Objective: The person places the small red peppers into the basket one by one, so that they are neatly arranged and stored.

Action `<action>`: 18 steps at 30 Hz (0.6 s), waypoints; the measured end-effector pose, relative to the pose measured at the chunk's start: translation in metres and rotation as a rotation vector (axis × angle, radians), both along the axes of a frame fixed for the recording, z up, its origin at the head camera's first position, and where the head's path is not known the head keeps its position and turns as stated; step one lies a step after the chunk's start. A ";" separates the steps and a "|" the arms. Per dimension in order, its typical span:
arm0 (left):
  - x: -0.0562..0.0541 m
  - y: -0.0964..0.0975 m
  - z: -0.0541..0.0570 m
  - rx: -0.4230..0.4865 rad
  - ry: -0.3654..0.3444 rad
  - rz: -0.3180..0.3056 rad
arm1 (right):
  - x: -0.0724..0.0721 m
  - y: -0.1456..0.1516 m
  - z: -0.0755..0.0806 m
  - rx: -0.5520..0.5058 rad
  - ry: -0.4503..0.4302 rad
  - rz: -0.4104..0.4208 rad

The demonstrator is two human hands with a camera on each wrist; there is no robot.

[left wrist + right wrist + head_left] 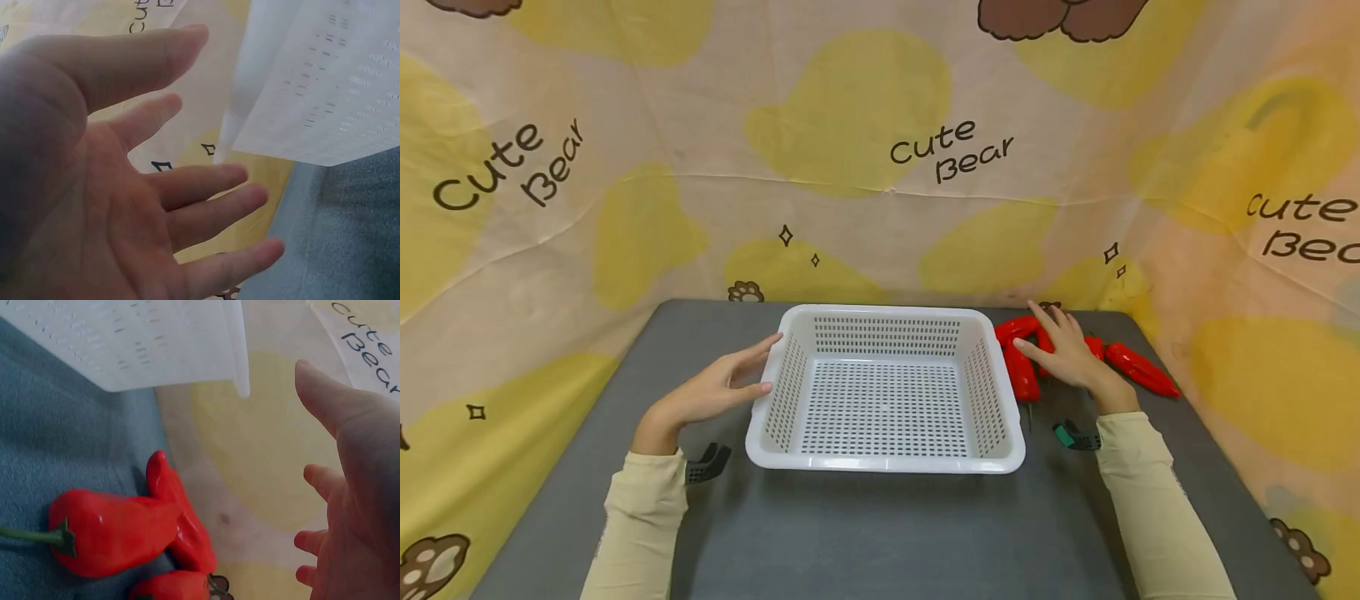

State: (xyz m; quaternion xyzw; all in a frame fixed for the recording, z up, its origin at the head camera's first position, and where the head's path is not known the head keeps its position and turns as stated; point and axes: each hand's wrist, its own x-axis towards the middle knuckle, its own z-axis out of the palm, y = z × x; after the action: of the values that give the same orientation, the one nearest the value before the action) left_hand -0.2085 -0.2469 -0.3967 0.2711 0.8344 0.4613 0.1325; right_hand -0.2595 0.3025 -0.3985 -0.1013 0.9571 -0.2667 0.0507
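Note:
A white plastic basket [887, 463] with slotted walls and floor stands on the grey table, with nothing inside it. My left hand [718, 387] is at its left rim, fingers extended; the left wrist view shows the palm facing the basket wall [325, 81], fingers spread and holding nothing. To the right of the basket, my right hand [1067, 354] hovers over several red peppers [1021, 375], partly hiding them. In the right wrist view its fingers are loosely extended and apart from both the basket [169, 344] and the nearest pepper [112, 531], which has a green stem.
One red pepper [1142, 371] lies farther right, near the table's right edge. A printed cloth [850, 208] hangs behind and along the sides of the grey table [880, 533]. Dark straps [707, 463] show at both wrists.

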 end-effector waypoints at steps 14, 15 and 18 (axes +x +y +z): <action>-0.004 -0.003 -0.007 0.026 -0.136 -0.084 | -0.016 0.009 -0.012 -0.010 -0.044 0.095; -0.005 -0.003 -0.007 0.025 -0.140 -0.084 | -0.015 0.010 -0.013 -0.018 -0.048 0.106; -0.006 -0.005 -0.008 0.014 -0.144 -0.077 | -0.011 0.012 -0.015 -0.062 -0.079 0.139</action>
State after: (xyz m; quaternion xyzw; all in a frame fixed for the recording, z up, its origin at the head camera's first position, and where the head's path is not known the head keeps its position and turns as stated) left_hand -0.2141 -0.2515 -0.4045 0.2698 0.8085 0.4799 0.2080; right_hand -0.2700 0.3148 -0.4138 -0.1585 0.9363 -0.2956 0.1038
